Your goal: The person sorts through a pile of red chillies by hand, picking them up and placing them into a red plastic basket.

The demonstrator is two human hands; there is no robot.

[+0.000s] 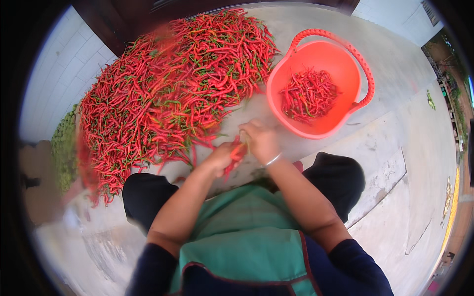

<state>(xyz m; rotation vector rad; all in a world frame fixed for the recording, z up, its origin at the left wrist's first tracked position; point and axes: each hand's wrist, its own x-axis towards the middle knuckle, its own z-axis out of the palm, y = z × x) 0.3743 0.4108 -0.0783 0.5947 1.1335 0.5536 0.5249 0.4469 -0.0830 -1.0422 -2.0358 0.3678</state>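
Both my hands meet in front of my knees, above the floor. My left hand [224,157] is closed around a few red chili peppers [238,152], whose tips poke out below its fingers. Close against it, my right hand [260,142] pinches at the green stem end of the chilies; motion blurs its fingers. A large heap of red chili peppers [163,98] with green stems spreads ahead and to the left. To the right stands a red plastic basket [340,54] with a braided-looking handle, holding a small pile of red chilies [308,96].
Green produce [64,148] is piled beyond the heap's left edge. A white tiled wall [69,54] and a dark door [116,19] bound the far side. Small green bits [430,100] lie on the concrete floor [385,148] at right. My knees [335,180] flank my hands.
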